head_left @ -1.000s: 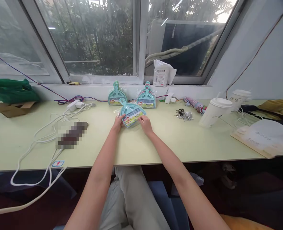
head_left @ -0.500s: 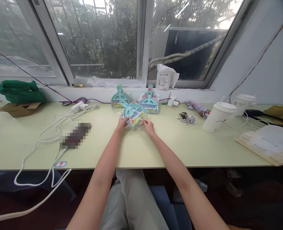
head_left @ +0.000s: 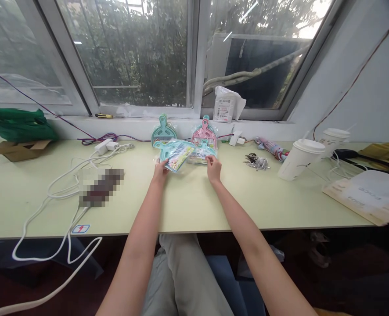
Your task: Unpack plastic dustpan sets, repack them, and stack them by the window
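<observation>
My left hand (head_left: 160, 168) is closed on the lower left edge of a teal dustpan-and-brush set (head_left: 178, 153) in clear plastic, tilted above the table. My right hand (head_left: 213, 168) pinches the front edge of a second teal dustpan-and-brush set (head_left: 203, 153), which lies tipped back with its handle away from me. Just behind that one, a pink dustpan-and-brush set (head_left: 204, 131) leans at the wall in front of other wrapped sets. Another stack of teal dustpan-and-brush sets (head_left: 163, 131) stands to its left.
Left on the table (head_left: 188, 210) lie white cables, a blurred-out object (head_left: 102, 188), an open cardboard box (head_left: 18, 150) and a green bag (head_left: 19, 125). Keys (head_left: 257, 161), a folded umbrella (head_left: 271, 149), paper cups (head_left: 300, 160) and a paper bag (head_left: 369, 195) occupy the right side.
My left hand has moved the first set slightly left. My right hand has left that set and taken the front teal one of the right stack, tipping it forward and exposing the pink one.
</observation>
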`<action>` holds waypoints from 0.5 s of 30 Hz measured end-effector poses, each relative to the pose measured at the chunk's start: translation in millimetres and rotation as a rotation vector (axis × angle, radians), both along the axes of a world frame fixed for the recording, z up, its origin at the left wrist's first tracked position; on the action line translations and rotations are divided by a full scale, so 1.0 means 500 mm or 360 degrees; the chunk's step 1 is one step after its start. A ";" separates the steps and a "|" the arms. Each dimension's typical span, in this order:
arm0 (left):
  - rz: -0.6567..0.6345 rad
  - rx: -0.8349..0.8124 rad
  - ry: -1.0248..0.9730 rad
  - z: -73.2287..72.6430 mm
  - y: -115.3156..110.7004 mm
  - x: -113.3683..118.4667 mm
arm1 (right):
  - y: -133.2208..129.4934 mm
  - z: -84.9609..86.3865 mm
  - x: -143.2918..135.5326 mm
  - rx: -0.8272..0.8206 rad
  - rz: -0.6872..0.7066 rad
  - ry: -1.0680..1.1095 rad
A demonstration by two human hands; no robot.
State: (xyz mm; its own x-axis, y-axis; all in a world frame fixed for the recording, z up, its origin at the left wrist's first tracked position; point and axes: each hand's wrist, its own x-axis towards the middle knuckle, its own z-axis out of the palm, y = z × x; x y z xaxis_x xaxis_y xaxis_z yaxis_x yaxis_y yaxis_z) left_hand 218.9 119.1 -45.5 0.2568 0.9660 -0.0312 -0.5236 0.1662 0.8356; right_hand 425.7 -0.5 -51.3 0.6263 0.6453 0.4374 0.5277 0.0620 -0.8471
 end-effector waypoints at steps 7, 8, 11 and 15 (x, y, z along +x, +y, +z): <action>0.0249 -0.0200 -0.0358 0.004 0.029 -0.035 | 0.026 0.010 0.122 -0.1089 -0.0448 -0.0327; 0.0240 -0.0194 -0.0346 0.003 0.032 -0.034 | 0.035 0.014 0.135 -0.1162 -0.0344 -0.0364; 0.0199 -0.0142 -0.0269 -0.004 0.043 -0.030 | 0.058 0.028 0.163 -0.1280 -0.0160 -0.0442; 0.0172 -0.0148 -0.0202 -0.012 0.054 -0.024 | 0.065 0.031 0.179 -0.1313 0.0025 -0.0320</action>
State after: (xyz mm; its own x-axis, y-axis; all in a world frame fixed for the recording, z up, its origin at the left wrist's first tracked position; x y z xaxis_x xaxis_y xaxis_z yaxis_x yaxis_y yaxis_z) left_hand 207.0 146.4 -51.4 0.1594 0.9826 -0.0957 -0.6429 0.1769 0.7452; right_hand 515.4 32.2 -35.8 0.5755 0.8143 -0.0750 0.6771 -0.5260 -0.5146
